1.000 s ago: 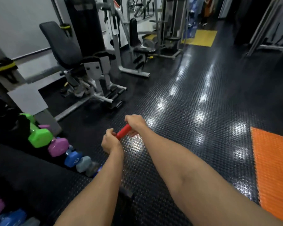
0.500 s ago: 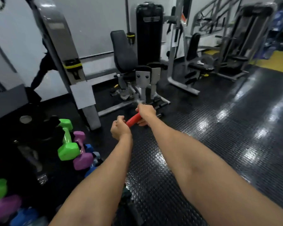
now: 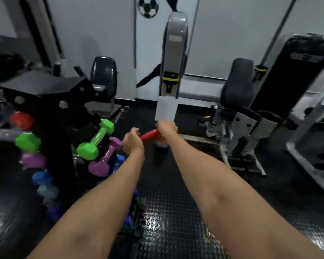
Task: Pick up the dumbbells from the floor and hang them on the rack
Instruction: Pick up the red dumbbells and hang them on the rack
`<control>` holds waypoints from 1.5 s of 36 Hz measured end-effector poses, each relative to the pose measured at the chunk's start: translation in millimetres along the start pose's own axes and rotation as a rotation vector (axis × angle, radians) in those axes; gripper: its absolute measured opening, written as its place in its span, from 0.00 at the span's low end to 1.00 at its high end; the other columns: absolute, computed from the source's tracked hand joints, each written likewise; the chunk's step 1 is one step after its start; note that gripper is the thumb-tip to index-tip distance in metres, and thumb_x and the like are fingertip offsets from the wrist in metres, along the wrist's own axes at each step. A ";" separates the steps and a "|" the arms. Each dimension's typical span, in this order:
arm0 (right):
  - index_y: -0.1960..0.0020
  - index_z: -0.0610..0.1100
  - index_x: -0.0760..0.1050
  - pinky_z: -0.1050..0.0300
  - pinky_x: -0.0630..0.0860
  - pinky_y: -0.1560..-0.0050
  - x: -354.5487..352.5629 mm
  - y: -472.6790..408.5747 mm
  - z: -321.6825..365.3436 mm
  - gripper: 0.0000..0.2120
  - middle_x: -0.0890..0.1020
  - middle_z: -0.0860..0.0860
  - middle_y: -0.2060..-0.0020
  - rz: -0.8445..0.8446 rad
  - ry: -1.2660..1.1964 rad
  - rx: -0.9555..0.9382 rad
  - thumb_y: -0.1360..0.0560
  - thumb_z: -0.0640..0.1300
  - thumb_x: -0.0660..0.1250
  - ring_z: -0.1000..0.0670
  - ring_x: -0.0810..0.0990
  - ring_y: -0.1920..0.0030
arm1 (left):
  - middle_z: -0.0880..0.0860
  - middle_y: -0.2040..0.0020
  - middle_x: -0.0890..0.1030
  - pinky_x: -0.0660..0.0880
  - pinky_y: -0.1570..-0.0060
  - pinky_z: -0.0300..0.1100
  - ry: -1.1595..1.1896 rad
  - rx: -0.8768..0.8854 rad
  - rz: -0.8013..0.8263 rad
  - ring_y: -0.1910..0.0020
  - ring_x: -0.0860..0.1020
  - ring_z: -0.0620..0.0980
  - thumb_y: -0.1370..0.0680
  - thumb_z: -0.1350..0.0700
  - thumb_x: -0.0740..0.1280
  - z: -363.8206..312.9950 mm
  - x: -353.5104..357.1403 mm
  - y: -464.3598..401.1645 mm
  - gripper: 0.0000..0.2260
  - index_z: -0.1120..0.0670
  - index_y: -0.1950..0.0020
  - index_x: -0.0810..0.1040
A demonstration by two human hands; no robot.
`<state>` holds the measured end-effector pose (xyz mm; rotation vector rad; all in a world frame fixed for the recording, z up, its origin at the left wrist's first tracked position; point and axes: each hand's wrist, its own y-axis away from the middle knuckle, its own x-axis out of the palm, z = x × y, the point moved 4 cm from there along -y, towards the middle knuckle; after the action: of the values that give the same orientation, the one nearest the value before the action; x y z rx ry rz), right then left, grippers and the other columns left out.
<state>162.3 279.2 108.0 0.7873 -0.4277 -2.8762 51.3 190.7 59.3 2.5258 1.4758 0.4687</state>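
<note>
Hands (image 3: 150,136) outstretched — both gripping red dumbbell (image 3: 149,135).

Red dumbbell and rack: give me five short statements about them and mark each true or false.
1. Both hands hold the red dumbbell. True: the left hand and the right hand each grip an end.
2. The red dumbbell lies on the floor. False: it is held in the air.
3. A green dumbbell hangs on the rack, above a purple dumbbell. True.
4. The rack stands to the person's right. False: it stands to the left.
5. The rack carries no dumbbells. False: several coloured ones hang on it.
</note>
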 end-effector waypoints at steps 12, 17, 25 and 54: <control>0.56 0.47 0.80 0.48 0.84 0.60 94.9 31.3 80.7 0.14 0.84 0.43 0.53 0.313 -0.020 -0.384 0.28 0.57 0.65 0.42 0.84 0.56 | 0.59 0.54 0.84 0.74 0.54 0.46 0.107 0.120 -0.433 0.54 0.80 0.59 0.25 0.49 0.64 -60.3 -68.5 -0.4 0.16 0.61 0.52 0.82; 0.58 0.46 0.82 0.49 0.81 0.51 112.3 34.3 109.6 0.19 0.84 0.44 0.54 0.360 -0.098 -0.431 0.26 0.59 0.60 0.40 0.82 0.51 | 0.52 0.62 0.81 0.72 0.63 0.42 0.214 0.229 -0.571 0.61 0.78 0.52 0.27 0.49 0.67 -85.7 -72.0 5.3 0.10 0.54 0.63 0.79; 0.33 0.36 0.75 0.50 0.74 0.45 132.6 38.1 140.1 0.31 0.77 0.38 0.35 0.423 -0.091 -0.411 0.18 0.57 0.48 0.38 0.77 0.38 | 0.59 0.38 0.77 0.68 0.49 0.47 0.454 0.282 -0.813 0.44 0.76 0.59 0.18 0.37 0.51 -105.6 -77.8 19.7 0.27 0.58 0.37 0.74; 0.40 0.39 0.77 0.40 0.81 0.48 190.9 -8.0 149.9 0.26 0.81 0.36 0.47 0.879 0.051 -0.507 0.20 0.52 0.46 0.36 0.82 0.51 | 0.57 0.37 0.80 0.64 0.46 0.45 0.234 0.144 -0.927 0.38 0.75 0.58 0.21 0.30 0.46 -116.0 -90.6 -43.3 0.37 0.57 0.37 0.79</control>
<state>-78.6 284.8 137.7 0.4207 -0.0013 -1.9942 -66.8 132.7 138.1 1.5956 2.5784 0.4940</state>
